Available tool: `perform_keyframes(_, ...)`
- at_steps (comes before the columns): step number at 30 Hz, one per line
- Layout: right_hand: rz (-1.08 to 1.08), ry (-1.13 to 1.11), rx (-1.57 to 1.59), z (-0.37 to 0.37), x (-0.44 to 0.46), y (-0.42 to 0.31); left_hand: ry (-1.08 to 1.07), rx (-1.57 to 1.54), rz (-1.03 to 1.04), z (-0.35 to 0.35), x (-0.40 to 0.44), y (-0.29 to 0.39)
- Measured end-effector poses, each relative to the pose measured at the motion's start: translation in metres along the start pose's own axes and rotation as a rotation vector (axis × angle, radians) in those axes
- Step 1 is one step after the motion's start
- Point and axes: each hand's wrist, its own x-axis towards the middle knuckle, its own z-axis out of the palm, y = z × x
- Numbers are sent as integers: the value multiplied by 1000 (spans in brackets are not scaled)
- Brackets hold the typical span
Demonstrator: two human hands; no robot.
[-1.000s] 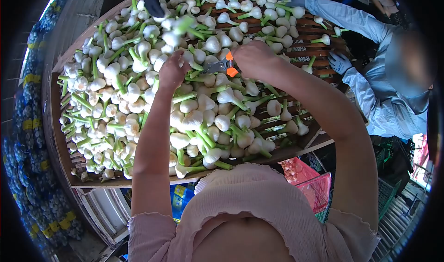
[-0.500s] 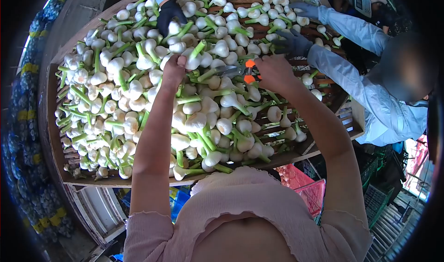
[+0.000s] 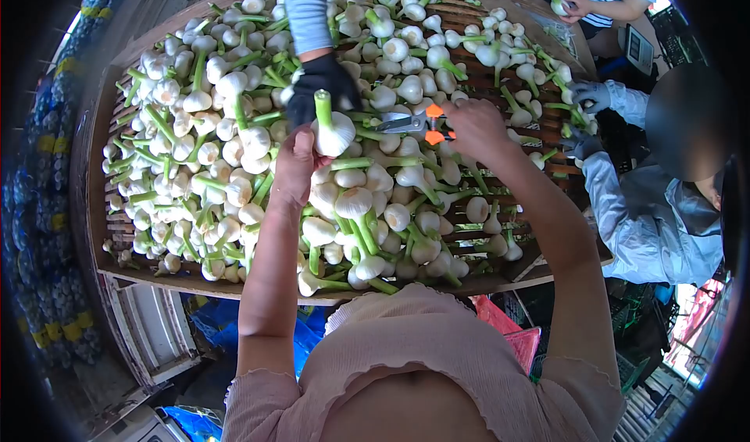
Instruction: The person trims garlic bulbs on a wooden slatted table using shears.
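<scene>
Garlic bulb (image 3: 336, 136): 1 pc., white, rounded, w/ thick green stem attached; stem approx. upright, cut end pale, facing up. Held at lower L side in L grip (image 3: 298, 161), above garlic pile (image 3: 354, 202).

Shears (image 3: 402, 122): metal blades, orange-trimmed handles; held in R grip (image 3: 476, 128), blades pointing L, tips nr. bulb. Blade gap unclear.

A co-worker's black-gloved hand (image 3: 332, 75) blocks the way just beyond the white, green-stemmed garlic bulb (image 3: 333, 136) in the left hand (image 3: 297, 165), orange-handled metal shears (image 3: 410, 121) crowd its right, and passage lies over brown wooden slats (image 3: 564, 186) beyond the right forearm (image 3: 539, 200).
</scene>
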Motion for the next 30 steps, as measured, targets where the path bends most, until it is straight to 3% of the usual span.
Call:
perform_keyframes(1, 29, -97, 36, -4, -1, 4, 41, 19, 3, 1, -6, -2)
perform_keyframes(2, 59, -25, 128, -12, -16, 10, 26, 47, 44, -2, -10, -3)
perform_keyframes(4, 223, -188, 200, -10, -53, 25, 8, 108, 85, -5, -22, -8)
perform_keyframes(6, 289, -72, 304, 6, -107, 31, 2, 170, 92, -7, -34, -10)
perform_keyframes(7, 355, -127, 350, 5, -131, 30, -34, 107, 110, -7, -43, -12)
perform_keyframes(13, 522, -168, 526, 0, -230, -14, 41, 147, -82, -14, -81, -33)
perform_keyframes(19, 406, -259, 866, -19, -241, -77, -167, 559, 79, 27, -116, -56)
perform_keyframes(21, 439, -332, 1052, -21, -231, -96, -152, 950, 123, 49, -124, -53)
perform_keyframes(25, 636, -585, 1279, -2, -234, -103, -129, 1047, 231, 62, -132, -56)
perform_keyframes(28, 790, -308, 1135, 11, -238, -93, -208, 1076, 158, 51, -139, -66)
perform_keyframes(30, 448, -156, 469, 2, -224, -67, -211, 1040, 105, 44, -142, -72)
